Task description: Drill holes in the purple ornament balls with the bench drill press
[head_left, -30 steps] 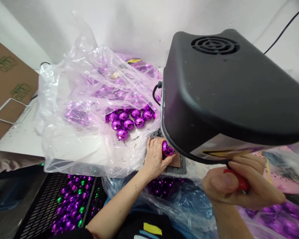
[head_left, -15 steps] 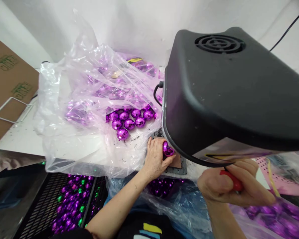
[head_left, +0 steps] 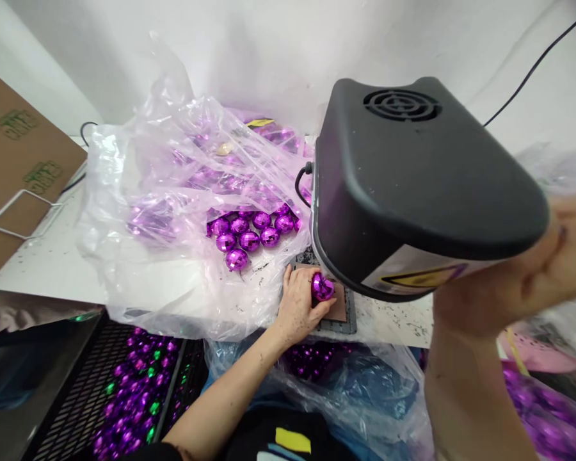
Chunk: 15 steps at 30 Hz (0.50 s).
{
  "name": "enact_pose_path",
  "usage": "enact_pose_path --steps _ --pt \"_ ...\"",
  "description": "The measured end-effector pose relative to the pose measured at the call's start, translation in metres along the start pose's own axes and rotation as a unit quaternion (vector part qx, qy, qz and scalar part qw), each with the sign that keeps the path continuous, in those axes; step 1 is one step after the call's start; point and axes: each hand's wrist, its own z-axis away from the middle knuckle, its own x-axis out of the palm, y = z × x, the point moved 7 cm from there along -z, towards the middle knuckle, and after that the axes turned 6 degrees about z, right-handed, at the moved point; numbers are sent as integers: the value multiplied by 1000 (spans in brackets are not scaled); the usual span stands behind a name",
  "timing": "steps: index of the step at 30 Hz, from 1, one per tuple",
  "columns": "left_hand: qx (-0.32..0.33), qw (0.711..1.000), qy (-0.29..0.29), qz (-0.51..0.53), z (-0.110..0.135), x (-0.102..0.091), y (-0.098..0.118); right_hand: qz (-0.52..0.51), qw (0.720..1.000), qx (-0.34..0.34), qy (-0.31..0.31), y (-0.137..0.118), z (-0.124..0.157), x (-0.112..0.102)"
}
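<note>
My left hand is closed round a shiny purple mirrored ball, fingers behind it and thumb in front. The ball sits over a brown pad on a dark base plate, beside the lower edge of a black machine housing. My right hand is raised at the front right of the housing. It is smeared by motion, and its fingers are not clear; no red handle shows there now.
Several more purple balls lie left of the machine, partly under a clear plastic bag. Below the table stands a black crate with purple and green pieces. A cardboard box stands at left, a pink basket at right.
My right hand has risen and moved right from the red handle seen earlier, which is now out of sight. The left hand and its ball have barely moved; the ball looks slightly turned.
</note>
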Motion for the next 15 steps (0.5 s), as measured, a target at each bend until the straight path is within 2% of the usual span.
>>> enact_pose_path --steps 4,8,11,13,15 --pt "36 999 10 6 20 -10 11 -33 999 29 -22 8 -21 24" --pt "45 994 -87 -39 55 0 28 -66 996 54 -13 16 -19 28" --pt "59 986 -153 -44 67 -1 41 -65 996 66 -1 19 -17 26" --pt "62 988 -136 -25 59 -21 41 -61 996 72 -4 20 -17 26" --pt "41 997 -46 -45 41 -58 26 -57 996 70 -6 19 -18 27"
